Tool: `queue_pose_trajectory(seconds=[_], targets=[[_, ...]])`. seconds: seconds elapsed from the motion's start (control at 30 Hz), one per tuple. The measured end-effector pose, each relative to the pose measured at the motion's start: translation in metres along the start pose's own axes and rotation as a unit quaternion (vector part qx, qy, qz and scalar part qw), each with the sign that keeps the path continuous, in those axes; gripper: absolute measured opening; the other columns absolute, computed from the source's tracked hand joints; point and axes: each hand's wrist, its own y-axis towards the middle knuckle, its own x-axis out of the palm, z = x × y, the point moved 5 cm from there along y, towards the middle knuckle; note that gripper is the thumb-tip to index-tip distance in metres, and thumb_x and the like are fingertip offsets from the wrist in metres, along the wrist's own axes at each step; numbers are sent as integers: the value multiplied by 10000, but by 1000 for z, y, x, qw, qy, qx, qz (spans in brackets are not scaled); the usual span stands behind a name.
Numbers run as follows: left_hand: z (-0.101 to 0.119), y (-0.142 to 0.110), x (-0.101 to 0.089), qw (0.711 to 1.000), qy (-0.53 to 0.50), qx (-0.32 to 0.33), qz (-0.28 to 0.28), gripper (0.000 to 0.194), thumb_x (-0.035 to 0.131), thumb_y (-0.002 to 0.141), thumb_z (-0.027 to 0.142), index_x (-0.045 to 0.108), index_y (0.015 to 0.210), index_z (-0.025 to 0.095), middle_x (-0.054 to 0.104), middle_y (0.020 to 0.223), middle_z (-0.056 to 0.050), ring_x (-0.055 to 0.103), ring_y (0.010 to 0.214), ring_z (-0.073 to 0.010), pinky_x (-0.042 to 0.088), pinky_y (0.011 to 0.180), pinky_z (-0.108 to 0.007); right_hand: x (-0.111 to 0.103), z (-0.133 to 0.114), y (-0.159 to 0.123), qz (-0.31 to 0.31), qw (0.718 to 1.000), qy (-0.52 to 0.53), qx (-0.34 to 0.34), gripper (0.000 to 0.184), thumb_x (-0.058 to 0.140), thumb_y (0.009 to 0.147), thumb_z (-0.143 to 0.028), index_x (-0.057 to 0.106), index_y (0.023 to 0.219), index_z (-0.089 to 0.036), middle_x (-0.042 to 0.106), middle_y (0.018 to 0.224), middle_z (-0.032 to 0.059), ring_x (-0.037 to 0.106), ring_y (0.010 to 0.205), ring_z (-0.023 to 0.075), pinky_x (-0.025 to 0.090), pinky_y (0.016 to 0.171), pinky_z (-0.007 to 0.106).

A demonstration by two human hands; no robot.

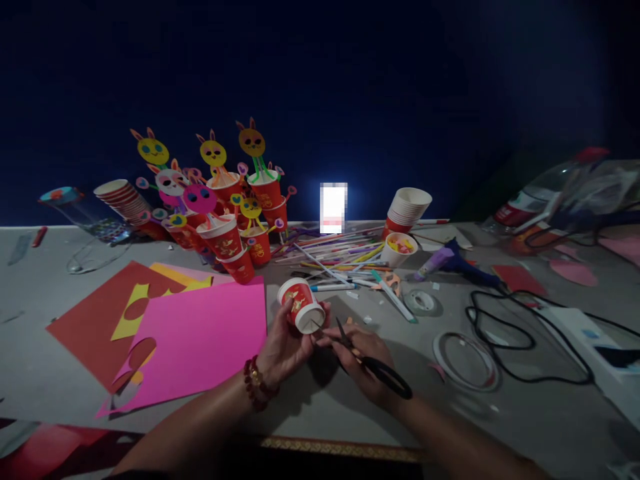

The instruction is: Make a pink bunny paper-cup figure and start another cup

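Observation:
My left hand is wrapped round a red and white paper cup. The cup lies tilted, its white base turned toward me and to the right. My right hand grips a pair of scissors with black handles. Its blades are parted, and one tip touches or nearly touches the cup's base, where a thin line shows. Just left of the cup, a bright pink paper sheet with a rounded cut-out lies flat on the table.
Red cups with paper bunny faces stand at the back left. Behind the hands lie pipe cleaners and pens. Stacked cups, a tape roll, a glue gun and a looped black cable are to the right.

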Motion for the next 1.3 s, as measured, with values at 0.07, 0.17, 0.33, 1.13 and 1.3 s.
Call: queue_pose_trajectory(seconds=[0.07, 0.17, 0.33, 1.13, 1.3], targets=[[0, 0, 1, 1000, -6, -2, 4, 386, 525, 930, 416, 617, 1109, 87, 725, 1003, -153, 704, 923, -270, 564, 645, -327, 0, -1, 1, 2, 1000, -1, -10, 264, 491, 943, -189, 717, 1049, -276, 778, 1014, 24, 720, 916, 203, 544, 857, 343], [0, -1, 2, 1000, -17, -5, 21, 375, 512, 934, 406, 623, 1080, 79, 724, 994, -156, 709, 902, -260, 574, 677, -329, 3, 1, 1, 2, 1000, 5, -27, 252, 500, 947, -184, 716, 1055, -257, 781, 973, 34, 725, 910, 201, 551, 842, 335], [3, -1, -2, 996, -34, 27, 78, 344, 515, 934, 406, 632, 1007, 91, 724, 864, -128, 715, 851, -233, 582, 786, -340, 8, 1, 1, 7, 998, 18, -56, 269, 529, 933, -157, 689, 1119, -264, 781, 954, 37, 724, 871, 190, 561, 789, 318], [-5, -1, -1, 995, -30, -25, 86, 561, 357, 972, 572, 626, 947, 80, 694, 760, -87, 713, 714, -179, 523, 424, -185, 20, 2, -2, 36, 996, -15, -75, 247, 535, 944, -165, 694, 1090, -286, 769, 943, 32, 702, 868, 198, 536, 827, 352], [-4, 4, -7, 998, 7, 11, 61, 541, 385, 966, 564, 651, 943, 94, 701, 744, -77, 708, 710, -169, 556, 548, -206, 22, 2, -3, 22, 993, -60, -94, 268, 528, 934, -147, 667, 1128, -268, 760, 929, 51, 698, 855, 202, 541, 778, 328]])
